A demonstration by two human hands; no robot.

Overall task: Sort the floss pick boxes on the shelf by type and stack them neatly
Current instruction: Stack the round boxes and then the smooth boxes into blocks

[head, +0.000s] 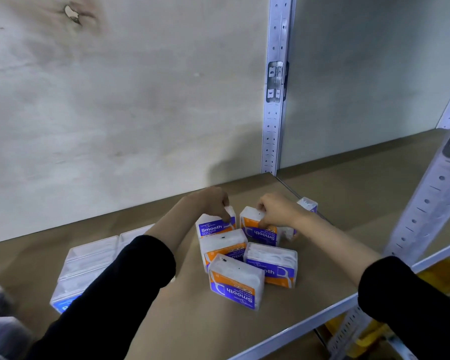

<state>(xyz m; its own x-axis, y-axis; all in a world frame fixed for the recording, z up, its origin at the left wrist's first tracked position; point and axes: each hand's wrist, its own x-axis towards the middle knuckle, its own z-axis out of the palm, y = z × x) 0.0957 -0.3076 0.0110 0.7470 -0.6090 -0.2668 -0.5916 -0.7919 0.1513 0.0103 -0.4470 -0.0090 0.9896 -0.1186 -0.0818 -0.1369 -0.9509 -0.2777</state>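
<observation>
Several clear floss pick boxes with purple and orange "Smooth" labels lie in a loose cluster on the brown shelf board [182, 320]. My left hand [211, 200] pinches the top of the rear left box [213, 226]. The rear right box [257, 227] is gripped from above by my right hand [278, 210]. Three more boxes sit in front: a middle one [222, 244], a right one [272, 263] and the nearest one [235, 280]. Another box [307, 204] stands partly hidden behind my right wrist. At the left, a neat row of clear boxes with blue labels [89, 261] is partly covered by my left sleeve.
A pale back panel [115, 113] rises behind the shelf. A perforated metal upright [273, 105] stands at the back, another upright [431, 198] at the front right. The shelf's metal front rail [322, 315] runs diagonally. Yellow items [437, 276] show below. Grey wrapped things [0, 331] lie at the far left.
</observation>
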